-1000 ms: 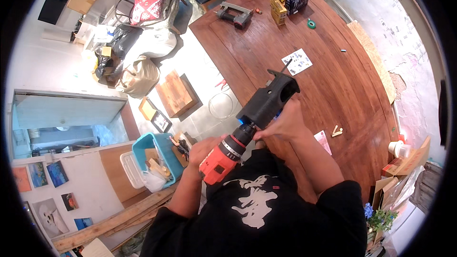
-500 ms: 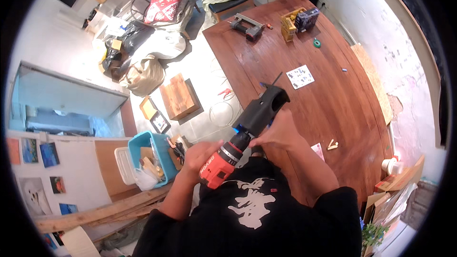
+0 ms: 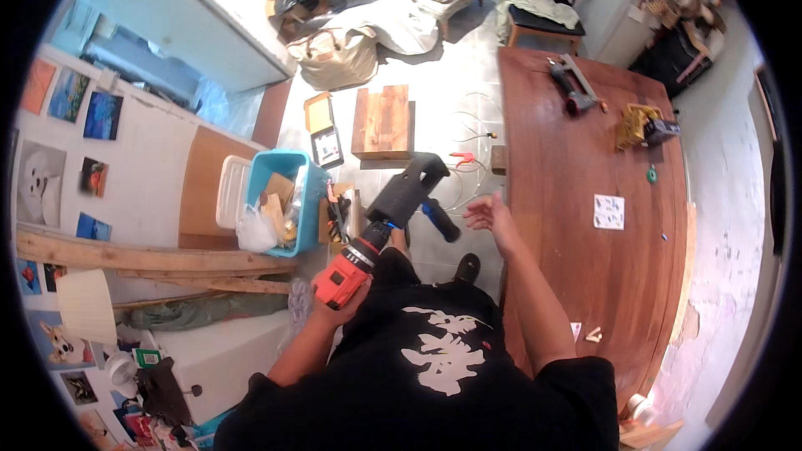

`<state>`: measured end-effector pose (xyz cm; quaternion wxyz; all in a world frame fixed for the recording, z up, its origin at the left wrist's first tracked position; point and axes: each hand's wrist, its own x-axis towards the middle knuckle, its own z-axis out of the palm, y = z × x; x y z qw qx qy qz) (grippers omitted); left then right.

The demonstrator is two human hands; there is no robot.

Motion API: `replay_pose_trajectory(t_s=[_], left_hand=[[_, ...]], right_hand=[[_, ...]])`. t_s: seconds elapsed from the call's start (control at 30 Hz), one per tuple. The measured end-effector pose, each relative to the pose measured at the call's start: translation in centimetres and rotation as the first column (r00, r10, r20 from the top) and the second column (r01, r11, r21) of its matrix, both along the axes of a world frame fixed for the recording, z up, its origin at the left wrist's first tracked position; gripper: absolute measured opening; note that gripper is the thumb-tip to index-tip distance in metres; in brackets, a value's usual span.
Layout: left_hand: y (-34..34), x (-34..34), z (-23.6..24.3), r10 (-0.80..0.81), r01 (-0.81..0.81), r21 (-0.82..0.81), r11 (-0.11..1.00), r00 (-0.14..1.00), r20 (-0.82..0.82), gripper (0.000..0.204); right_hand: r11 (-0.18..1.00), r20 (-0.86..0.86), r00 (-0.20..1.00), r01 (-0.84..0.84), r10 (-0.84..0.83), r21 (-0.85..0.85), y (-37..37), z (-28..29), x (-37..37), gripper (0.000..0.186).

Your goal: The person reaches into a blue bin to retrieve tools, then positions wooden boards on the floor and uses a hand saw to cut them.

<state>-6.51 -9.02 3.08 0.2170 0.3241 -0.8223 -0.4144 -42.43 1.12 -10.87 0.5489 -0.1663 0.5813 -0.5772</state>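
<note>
My left hand [image 3: 344, 305] is closed round the lower part of a red and black power drill [image 3: 344, 274], held in front of my body. A black boxy saw attachment [image 3: 399, 195] is fixed on the drill's front, pointing away and to the right. From its side sticks a black auxiliary handle [image 3: 441, 221] with a blue part. My right hand [image 3: 493, 217] is raised to the right of that handle, apart from it. Its fingers are spread and nothing is in them.
At my right stands a brown wooden table [image 3: 551, 225] with a nail gun [image 3: 575, 88], small boxes [image 3: 643, 127] and a printed sheet [image 3: 609, 211]. A wooden block [image 3: 382, 123] lies on the floor ahead. To the left are a blue bin [image 3: 311, 200] and long timbers [image 3: 150, 252].
My view has swung left. My right hand has come off the saw attachment and opened to its right. The drill stays in my left hand, and the auxiliary handle now shows.
</note>
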Motion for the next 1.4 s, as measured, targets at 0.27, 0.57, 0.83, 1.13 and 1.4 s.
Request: replay_pose_trajectory(t_s=[0.27, 0.57, 0.83, 1.13, 1.4], left_hand=[[-12.5, 7.2, -3.6, 0.232, -0.227, -0.052, 0.973, 0.964, 0.131, 0.014], [-28.0, 13.3, -4.6, 0.154, -0.164, 0.004, 0.986, 0.934, 0.324, 0.01], [-32.6, 15.8, -9.0, 0.274, -0.303, 0.215, 0.928, 0.949, 0.157, 0.01], [-36.2, 13.9, -10.6, 0.364, -0.397, 0.098, 0.912, 0.897, 0.251, 0.011], [-40.0, 9.7, -11.5, 0.555, -0.724, 0.422, 0.546, 0.69, 0.465, 0.017]], right_hand=[[0.692, -0.401, 0.66, -0.256, 0.635, 0.675, -10.0, -16.8, 6.8, 0.061], [-0.098, 0.084, -0.059, -0.286, 0.995, 0.953, -22.7, -21.0, 6.6, 0.075], [0.114, -0.1, 0.063, -0.719, 0.993, 0.686, -33.2, -23.8, 7.1, 0.053], [0.659, 0.216, 0.942, -0.335, 0.258, 0.674, -39.8, -26.2, 11.3, 0.029], [0.591, 0.444, 0.875, -0.259, -0.192, 0.764, -49.6, -30.6, 15.5, 0.054]])
